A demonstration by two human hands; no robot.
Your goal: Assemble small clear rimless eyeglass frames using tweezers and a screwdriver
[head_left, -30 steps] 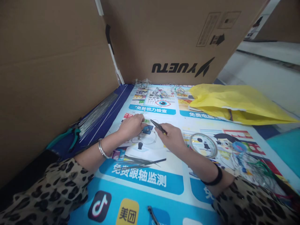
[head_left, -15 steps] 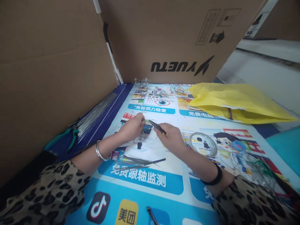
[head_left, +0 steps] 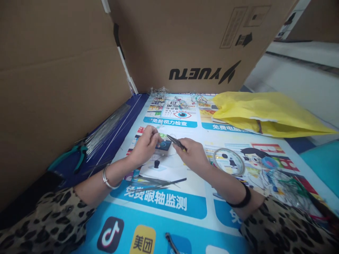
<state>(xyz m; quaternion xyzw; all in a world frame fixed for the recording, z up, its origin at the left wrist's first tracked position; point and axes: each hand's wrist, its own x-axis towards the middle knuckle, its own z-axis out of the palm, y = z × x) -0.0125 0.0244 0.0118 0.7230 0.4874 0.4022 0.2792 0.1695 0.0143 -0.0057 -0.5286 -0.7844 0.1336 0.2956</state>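
Over the desk (head_left: pixel 128 216), left hand (head_left: pixel 145 144): curled narrow, drawn slightly leftward; contents, cannot tell.
Right hand (head_left: pixel 195 153): wrapped round pliers (head_left: pixel 175 141), tip near left hand.
Work: apparently still between both.

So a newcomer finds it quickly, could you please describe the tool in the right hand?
Before the YUETU cardboard lies a printed sheet. Over its middle, the right hand holds dark pliers, tip towards the left hand. Unlike the teal-handled tool, these look slim and pointed.
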